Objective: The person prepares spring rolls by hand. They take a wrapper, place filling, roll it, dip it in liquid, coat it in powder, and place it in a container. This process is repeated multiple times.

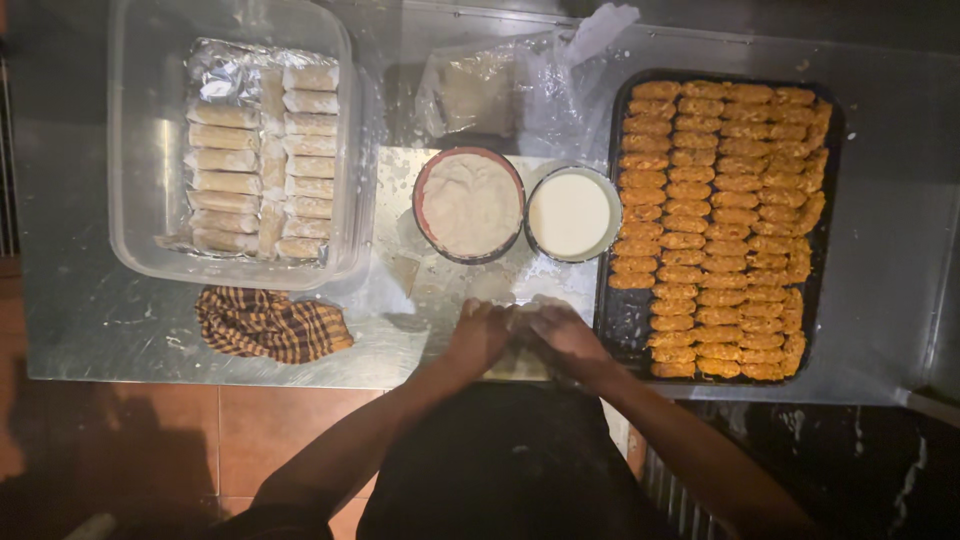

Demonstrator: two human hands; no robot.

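My left hand [478,335] and my right hand [568,338] meet at the near edge of the steel table, fingers curled around a pale piece of food [523,318] that they mostly hide. Just beyond them stand a round bowl of pale crumbs or flour [468,204] and a smaller bowl of white liquid [570,213]. To the right lies a dark tray [625,315] packed with rows of orange breaded sticks [725,215]. At the far left a clear plastic tub [130,150] holds pale uncoated rolls [255,160] on foil.
A brown checked cloth [270,324] lies crumpled at the table's near left. A crinkled clear plastic bag [520,90] sits behind the bowls. The steel table [90,310] ends just before my body; red floor tiles [260,420] show below.
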